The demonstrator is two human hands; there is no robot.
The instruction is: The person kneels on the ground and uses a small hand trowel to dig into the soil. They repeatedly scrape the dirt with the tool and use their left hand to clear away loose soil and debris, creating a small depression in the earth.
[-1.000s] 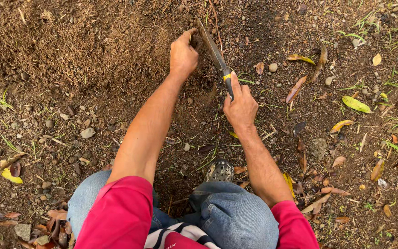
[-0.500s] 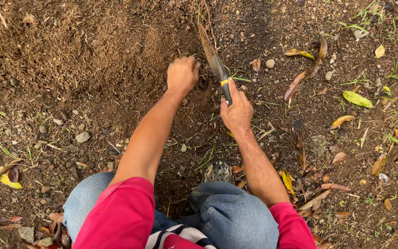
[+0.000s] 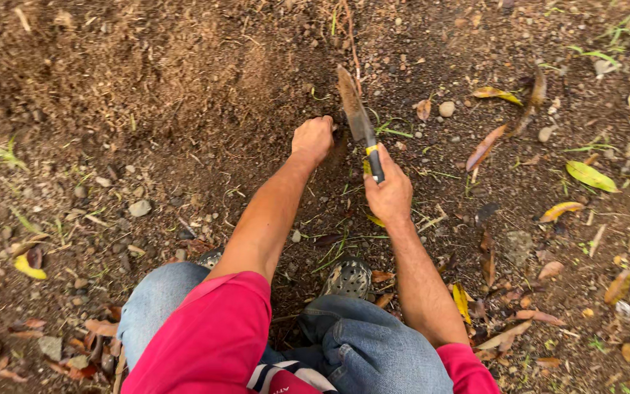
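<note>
I crouch over bare brown soil. My right hand grips the black and yellow handle of a soil-caked knife, whose blade points away from me, tip raised over the dirt. My left hand is curled into a fist, pressed into the soil just left of the blade. What the fist holds, if anything, is hidden. A thin reddish root or stem runs away across the ground beyond the blade tip.
A mound of loose earth rises at the upper left. Fallen leaves and small stones lie scattered to the right. My shoe and blue-jeaned knees are below my arms.
My left hand has drawn back toward me from further up the soil and closed into a fist beside the blade. The right hand and knife stay roughly in place.
</note>
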